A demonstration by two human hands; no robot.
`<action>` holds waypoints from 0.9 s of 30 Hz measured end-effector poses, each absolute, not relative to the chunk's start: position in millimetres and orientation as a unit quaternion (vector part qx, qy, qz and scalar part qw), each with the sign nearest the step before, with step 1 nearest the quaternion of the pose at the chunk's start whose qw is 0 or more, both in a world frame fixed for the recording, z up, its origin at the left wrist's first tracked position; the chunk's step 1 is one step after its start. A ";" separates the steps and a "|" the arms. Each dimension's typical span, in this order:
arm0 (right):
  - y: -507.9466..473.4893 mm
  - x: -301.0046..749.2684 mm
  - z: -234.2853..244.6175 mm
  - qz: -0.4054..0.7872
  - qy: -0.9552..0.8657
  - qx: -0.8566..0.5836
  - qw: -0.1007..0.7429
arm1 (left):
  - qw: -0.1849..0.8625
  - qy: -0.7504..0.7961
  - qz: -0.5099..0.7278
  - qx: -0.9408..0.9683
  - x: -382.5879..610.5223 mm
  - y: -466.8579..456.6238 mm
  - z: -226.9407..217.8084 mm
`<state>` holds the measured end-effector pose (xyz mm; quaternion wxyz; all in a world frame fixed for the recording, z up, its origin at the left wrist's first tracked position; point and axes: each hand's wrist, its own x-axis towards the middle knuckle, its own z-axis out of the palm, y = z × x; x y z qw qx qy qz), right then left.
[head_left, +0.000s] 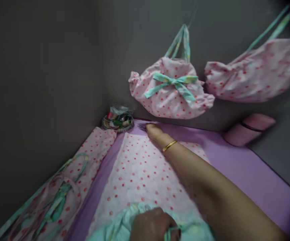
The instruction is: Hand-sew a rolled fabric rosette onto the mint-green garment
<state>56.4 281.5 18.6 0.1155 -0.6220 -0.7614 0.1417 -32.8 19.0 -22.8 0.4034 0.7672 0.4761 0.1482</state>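
My left hand [150, 224] is at the bottom centre, its fingers closed on a thin mint-green fabric strip [169, 232]. Around it, gathered mint-green cloth [114, 226] lies over the near end of a pink fabric piece with red dots [145, 177]. My right arm, wearing a gold bangle [170, 145], stretches from the lower right to the far end of the table. There my right hand [155, 131] rests beside a small dark blurred item [142, 126]; its fingers are smeared, so its hold is unclear.
A small woven basket [117, 124] of thread spools stands at the back left. More dotted fabric [98, 142] with tangled mint straps [57, 201] lies left. Two dotted bags hang on the wall, one bow-tied [171, 90], one plain [255, 73]. A pink cylinder [247, 129] lies right, on the purple cloth [230, 167].
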 end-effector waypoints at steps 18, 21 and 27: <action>-53.7 186.5 19.2 0.526 -0.551 -0.574 0.300 | 0.125 0.300 0.302 0.896 -48.6 -18.0 -1.4; -78.1 184.5 4.4 0.543 -0.541 -0.564 0.309 | 0.049 0.288 0.239 0.926 -52.9 -32.3 3.1; -108.9 188.8 -5.8 0.509 -0.540 -0.577 0.340 | 0.009 0.288 0.174 0.942 -60.3 -64.5 21.7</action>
